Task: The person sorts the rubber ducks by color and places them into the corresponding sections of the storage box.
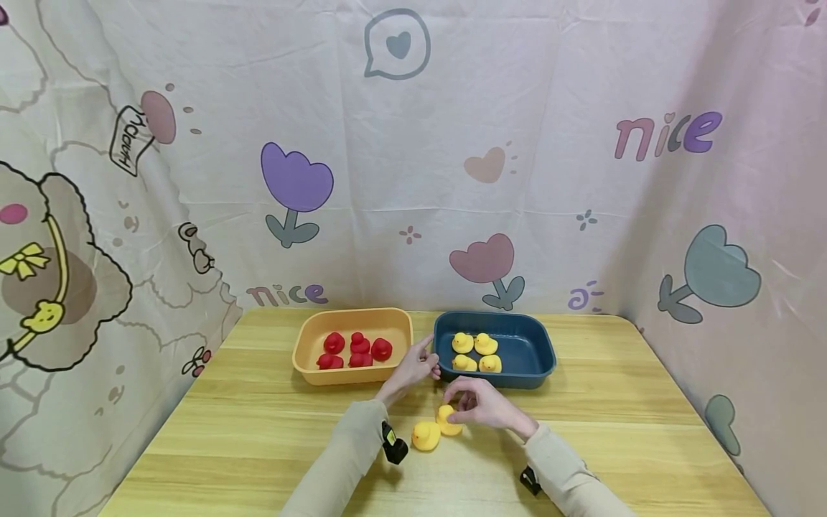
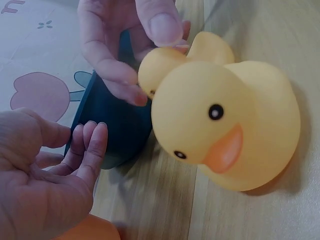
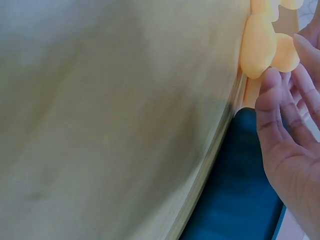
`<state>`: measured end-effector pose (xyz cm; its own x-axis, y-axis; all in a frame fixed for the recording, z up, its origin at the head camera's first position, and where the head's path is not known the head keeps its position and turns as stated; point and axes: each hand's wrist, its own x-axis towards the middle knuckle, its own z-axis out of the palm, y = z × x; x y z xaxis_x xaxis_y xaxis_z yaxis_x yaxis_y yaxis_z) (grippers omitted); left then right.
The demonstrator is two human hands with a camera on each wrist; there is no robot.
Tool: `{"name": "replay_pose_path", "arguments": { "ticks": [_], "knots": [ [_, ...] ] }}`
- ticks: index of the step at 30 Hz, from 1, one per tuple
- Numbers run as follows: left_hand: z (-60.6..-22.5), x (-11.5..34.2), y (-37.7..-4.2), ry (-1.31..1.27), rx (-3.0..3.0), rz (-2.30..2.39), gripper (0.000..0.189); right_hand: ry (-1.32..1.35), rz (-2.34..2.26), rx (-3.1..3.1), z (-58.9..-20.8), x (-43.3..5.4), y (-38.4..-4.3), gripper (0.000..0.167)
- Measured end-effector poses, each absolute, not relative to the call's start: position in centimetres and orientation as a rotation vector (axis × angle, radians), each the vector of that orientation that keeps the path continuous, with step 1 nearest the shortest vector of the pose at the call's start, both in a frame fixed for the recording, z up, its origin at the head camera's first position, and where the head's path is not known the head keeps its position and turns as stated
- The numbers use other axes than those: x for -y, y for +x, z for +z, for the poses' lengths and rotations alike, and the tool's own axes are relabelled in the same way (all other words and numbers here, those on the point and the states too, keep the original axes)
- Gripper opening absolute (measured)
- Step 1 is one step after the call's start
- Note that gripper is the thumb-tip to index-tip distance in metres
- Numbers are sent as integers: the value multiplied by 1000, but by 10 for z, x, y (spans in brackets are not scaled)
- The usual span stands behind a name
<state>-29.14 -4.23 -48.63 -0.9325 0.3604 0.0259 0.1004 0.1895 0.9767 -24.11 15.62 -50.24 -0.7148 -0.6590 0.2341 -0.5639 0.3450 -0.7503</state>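
Two yellow rubber ducks are near the front of the wooden table, one of them [image 1: 426,436] slightly nearer the wearer. My right hand [image 1: 481,403] has its thumb and fingers round the head of the other yellow rubber duck [image 2: 157,72], which appears to be on the table. In the head view my left hand [image 1: 413,368] is at the left end of the blue bin [image 1: 530,381]. Its fingertips touch the bin's outer wall, seen close in the left wrist view. Several yellow rubber ducks [image 1: 486,344] sit in the left half of that bin.
An orange-yellow bin [image 1: 304,348] stands left of the blue one, holding several red rubber ducks [image 1: 360,342]. Both bins are at the back of the wooden table [image 1: 258,431], before a printed cloth [image 1: 400,143]. More cloth hangs along both sides.
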Motion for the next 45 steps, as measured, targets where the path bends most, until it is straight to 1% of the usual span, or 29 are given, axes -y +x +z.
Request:
{"name": "replay_pose_path", "arguments": {
  "ticks": [9, 21, 28, 45],
  "knots": [
    [-487, 42, -292, 467, -2237, 1829, 62, -1091, -1297, -2445, -499, -153, -240, 19],
    [-487, 43, -291, 472, -2239, 1829, 61, -1014, -1290, -2417, -496, -153, -239, 23],
    [-487, 42, -292, 438, -2231, 1830, 62, -1023, -1304, -2423, -497, -153, -239, 25],
    [-487, 42, -292, 455, -2241, 1834, 61, -1047, -1392, -2400, -495, -159, -236, 25]
  ]
}}
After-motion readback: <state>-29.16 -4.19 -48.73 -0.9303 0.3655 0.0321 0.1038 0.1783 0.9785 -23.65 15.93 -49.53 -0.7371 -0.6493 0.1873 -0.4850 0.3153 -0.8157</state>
